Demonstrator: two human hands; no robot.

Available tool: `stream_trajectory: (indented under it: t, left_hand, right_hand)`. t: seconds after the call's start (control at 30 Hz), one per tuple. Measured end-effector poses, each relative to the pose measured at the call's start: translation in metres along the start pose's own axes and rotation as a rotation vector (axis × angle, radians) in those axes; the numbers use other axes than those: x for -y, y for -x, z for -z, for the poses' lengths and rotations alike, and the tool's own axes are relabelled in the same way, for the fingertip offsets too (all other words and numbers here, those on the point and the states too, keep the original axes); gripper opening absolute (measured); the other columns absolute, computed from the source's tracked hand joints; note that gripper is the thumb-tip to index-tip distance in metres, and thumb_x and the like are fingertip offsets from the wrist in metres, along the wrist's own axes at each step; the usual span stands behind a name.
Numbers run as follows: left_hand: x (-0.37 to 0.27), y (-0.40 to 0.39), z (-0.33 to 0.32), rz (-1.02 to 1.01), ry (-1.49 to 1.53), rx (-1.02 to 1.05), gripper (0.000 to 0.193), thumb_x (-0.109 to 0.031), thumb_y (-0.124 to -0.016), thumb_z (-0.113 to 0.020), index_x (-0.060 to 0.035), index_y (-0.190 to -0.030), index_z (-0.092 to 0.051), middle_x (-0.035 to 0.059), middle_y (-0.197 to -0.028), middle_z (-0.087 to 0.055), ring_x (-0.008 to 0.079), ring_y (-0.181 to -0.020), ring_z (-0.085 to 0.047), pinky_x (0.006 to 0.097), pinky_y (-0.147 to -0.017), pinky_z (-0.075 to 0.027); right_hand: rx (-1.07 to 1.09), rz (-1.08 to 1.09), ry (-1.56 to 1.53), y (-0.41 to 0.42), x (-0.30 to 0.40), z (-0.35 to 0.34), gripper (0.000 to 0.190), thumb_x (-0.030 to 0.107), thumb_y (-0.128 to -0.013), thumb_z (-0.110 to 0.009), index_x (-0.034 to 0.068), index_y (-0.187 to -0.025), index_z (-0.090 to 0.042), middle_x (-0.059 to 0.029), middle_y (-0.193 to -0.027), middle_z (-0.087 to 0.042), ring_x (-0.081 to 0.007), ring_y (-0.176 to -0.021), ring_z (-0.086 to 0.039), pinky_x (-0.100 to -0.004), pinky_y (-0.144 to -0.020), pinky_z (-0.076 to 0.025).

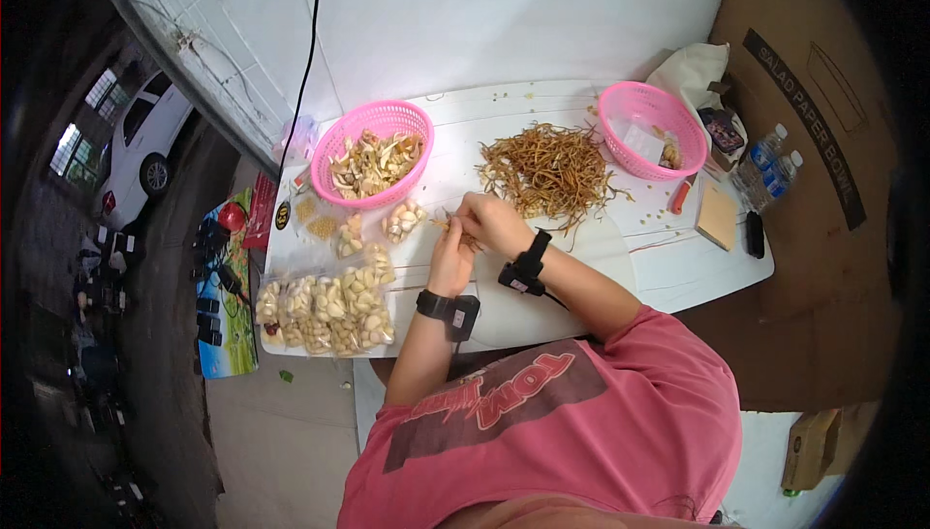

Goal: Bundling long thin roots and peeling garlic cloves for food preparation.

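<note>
My left hand [449,261] and my right hand [498,224] meet above the white table, fingertips together. Between them is a small bunch of thin dried brown strands [471,242], partly hidden by the fingers. A loose heap of the same strands [548,169] lies just beyond my right hand. To the left of my left hand sits a clear bag of pale bulb-like pieces [403,221]. Further left and nearer me, several clear bags of pale flat pieces [327,304] are packed side by side. Each wrist wears a black strap with a small box.
A pink plastic basket [320,166] at the back left holds dried pale slices [374,162]. Another pink basket [610,118] stands back right, with small packets inside. Near it lie a red-handled tool [681,196], a notepad [716,215] and water bottles [774,169]. A black cable [311,49] hangs at left.
</note>
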State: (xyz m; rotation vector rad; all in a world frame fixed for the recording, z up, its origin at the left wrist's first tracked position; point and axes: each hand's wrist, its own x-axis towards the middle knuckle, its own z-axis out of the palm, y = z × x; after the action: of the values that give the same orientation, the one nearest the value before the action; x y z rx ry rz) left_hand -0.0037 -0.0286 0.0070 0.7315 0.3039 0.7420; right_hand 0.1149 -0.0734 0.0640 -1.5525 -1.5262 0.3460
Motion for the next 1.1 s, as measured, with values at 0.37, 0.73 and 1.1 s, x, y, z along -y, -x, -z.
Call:
stream_trajectory:
  t: [0.37,0.73,1.1]
  left_hand:
    - [0.002,-0.001,0.007,0.056,0.017,-0.053,0.03,-0.028,-0.102,-0.037,-0.0065,-0.116,-0.052,-0.0008,-0.104,-0.057,0.0092,-0.095,-0.053,0.0251,-0.083,-0.044]
    - [-0.003,0.002,-0.005,0.04,0.012,-0.044,0.032,-0.028,-0.103,-0.035,-0.0028,-0.115,-0.051,0.0057,-0.109,-0.057,0.015,-0.099,-0.054,0.0307,-0.09,-0.043]
    - [0.003,-0.002,0.02,-0.039,0.246,-0.071,0.019,-0.026,-0.101,-0.042,-0.0109,-0.096,-0.05,-0.0019,-0.077,-0.045,0.0115,-0.072,-0.047,0.0298,-0.076,-0.044]
  right_hand:
    - [-0.062,0.075,0.118,0.009,-0.006,-0.01,0.009,0.011,-0.083,-0.057,0.004,-0.089,-0.058,-0.015,-0.08,-0.062,-0.0345,-0.082,-0.059,-0.0431,-0.07,-0.048]
    - [-0.078,0.021,0.088,0.013,0.002,0.001,0.015,0.014,-0.081,-0.064,0.004,-0.082,-0.052,-0.0146,-0.073,-0.059,-0.0336,-0.069,-0.057,-0.0406,-0.062,-0.047]
    - [0.035,-0.113,0.545,-0.01,-0.058,0.082,0.008,0.015,-0.077,-0.063,0.013,-0.082,-0.07,-0.0089,-0.087,-0.062,-0.0298,-0.089,-0.059,-0.0404,-0.074,-0.049]
